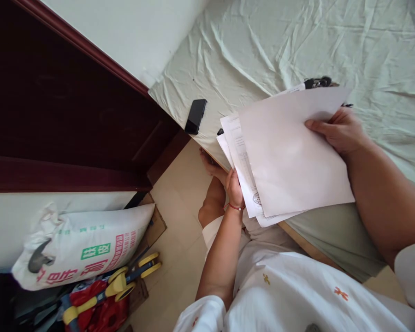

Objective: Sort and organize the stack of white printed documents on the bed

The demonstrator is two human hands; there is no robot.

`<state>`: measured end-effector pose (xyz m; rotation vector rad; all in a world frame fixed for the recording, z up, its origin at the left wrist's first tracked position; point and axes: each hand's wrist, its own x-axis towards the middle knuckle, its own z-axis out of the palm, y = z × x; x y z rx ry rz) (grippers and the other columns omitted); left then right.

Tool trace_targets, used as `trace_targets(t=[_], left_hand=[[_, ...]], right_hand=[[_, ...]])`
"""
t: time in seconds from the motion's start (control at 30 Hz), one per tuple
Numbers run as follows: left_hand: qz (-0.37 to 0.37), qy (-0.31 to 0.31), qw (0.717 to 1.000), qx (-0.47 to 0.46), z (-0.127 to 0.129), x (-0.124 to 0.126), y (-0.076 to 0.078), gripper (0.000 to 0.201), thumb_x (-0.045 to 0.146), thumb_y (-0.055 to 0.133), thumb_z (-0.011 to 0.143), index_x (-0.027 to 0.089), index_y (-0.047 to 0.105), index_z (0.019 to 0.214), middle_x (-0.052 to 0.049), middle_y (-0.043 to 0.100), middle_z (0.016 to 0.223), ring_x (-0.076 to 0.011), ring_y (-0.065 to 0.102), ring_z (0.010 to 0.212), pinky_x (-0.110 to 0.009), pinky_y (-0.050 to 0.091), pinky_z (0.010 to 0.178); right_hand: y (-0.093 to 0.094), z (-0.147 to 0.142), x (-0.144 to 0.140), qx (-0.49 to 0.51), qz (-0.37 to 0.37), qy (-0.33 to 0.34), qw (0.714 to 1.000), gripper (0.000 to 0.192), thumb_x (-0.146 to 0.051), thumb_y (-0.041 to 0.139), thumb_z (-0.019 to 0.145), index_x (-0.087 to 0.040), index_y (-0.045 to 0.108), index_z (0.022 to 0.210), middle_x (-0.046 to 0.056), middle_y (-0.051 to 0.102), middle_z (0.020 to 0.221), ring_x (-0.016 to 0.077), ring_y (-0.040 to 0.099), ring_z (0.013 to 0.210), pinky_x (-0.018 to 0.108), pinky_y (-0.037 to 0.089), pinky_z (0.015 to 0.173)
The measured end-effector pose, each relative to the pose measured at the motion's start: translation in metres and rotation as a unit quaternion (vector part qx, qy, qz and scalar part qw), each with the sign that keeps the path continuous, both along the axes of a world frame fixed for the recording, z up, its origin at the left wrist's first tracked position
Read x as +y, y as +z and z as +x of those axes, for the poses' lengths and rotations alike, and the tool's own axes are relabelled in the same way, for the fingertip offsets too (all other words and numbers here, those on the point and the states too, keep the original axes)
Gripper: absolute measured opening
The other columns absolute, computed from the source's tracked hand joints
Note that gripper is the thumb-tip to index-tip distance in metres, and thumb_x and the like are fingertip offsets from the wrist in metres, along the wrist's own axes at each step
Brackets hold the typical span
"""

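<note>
Several sheets of paper [290, 152] are spread in a loose stack above my lap. The top sheet looks blank. Printed sheets [238, 147] stick out beneath it on the left, one bearing a round stamp. My right hand [346, 129] grips the upper right edge, thumb on top and the other fingers hidden underneath. On the lower left edge, my left hand [234, 188] is closed around the papers, its fingers partly behind them. Beyond the top edge shows a black object [320, 82], mostly covered, that I cannot make out.
A black smartphone [195, 116] lies on the bed's pale green sheet [242, 60], near its corner. To the left are a dark red door [55, 92], a white printed sack [90, 244] on the floor, and a yellow wheeled thing [117, 281].
</note>
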<state>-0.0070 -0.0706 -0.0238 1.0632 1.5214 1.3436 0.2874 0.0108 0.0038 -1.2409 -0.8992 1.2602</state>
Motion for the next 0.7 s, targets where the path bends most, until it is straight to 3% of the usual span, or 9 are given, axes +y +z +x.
trace_targets(t=[0.17,0.33,0.5,0.63,0.7], left_hand=[[0.020,-0.007,0.999,-0.043,0.011,0.004,0.008,0.022,0.032,0.062,0.093,0.021,0.078,0.082,-0.006,0.077,0.091,-0.0239,0.069,0.100,-0.037,0.050,0.106],[-0.001,0.046,0.995,-0.087,0.012,0.005,0.000,0.028,0.042,0.063,0.092,0.021,0.076,0.079,-0.004,0.077,0.091,-0.0227,0.069,0.105,-0.034,0.050,0.106],[0.002,0.041,0.993,-0.111,0.010,0.006,-0.007,0.037,0.055,0.068,0.087,0.020,0.073,0.075,-0.003,0.074,0.083,-0.0232,0.070,0.103,-0.036,0.051,0.105],[0.023,0.017,0.986,-0.167,0.013,0.006,-0.010,0.046,0.063,0.067,0.086,0.019,0.078,0.094,-0.007,0.079,0.105,-0.0255,0.068,0.122,-0.036,0.047,0.114],[-0.003,0.028,0.984,-0.178,0.015,0.005,-0.011,0.051,0.066,0.067,0.084,0.019,0.078,0.100,-0.008,0.079,0.114,-0.0256,0.066,0.129,-0.035,0.044,0.118]], right_hand=[[-0.001,0.006,-0.001,-0.015,-0.013,0.049,0.999,0.033,-0.035,0.097,0.057,-0.020,0.082,0.082,0.005,0.080,0.085,0.0158,0.068,0.065,0.026,0.057,0.054],[-0.006,0.013,0.001,-0.026,-0.021,0.041,0.999,0.031,-0.031,0.095,0.062,-0.018,0.080,0.087,0.008,0.080,0.091,0.0193,0.071,0.069,0.033,0.060,0.060],[-0.004,0.011,0.002,-0.038,-0.042,0.046,0.997,0.032,-0.030,0.096,0.063,-0.016,0.079,0.087,0.010,0.079,0.090,0.0217,0.071,0.070,0.040,0.062,0.065],[-0.004,0.010,0.002,-0.036,-0.033,0.041,0.998,0.030,-0.029,0.095,0.063,-0.017,0.080,0.087,0.009,0.080,0.090,0.0199,0.070,0.068,0.036,0.060,0.062],[-0.004,0.009,0.001,-0.032,-0.026,0.043,0.998,0.031,-0.029,0.095,0.063,-0.017,0.080,0.087,0.008,0.080,0.090,0.0200,0.070,0.070,0.037,0.061,0.063]])
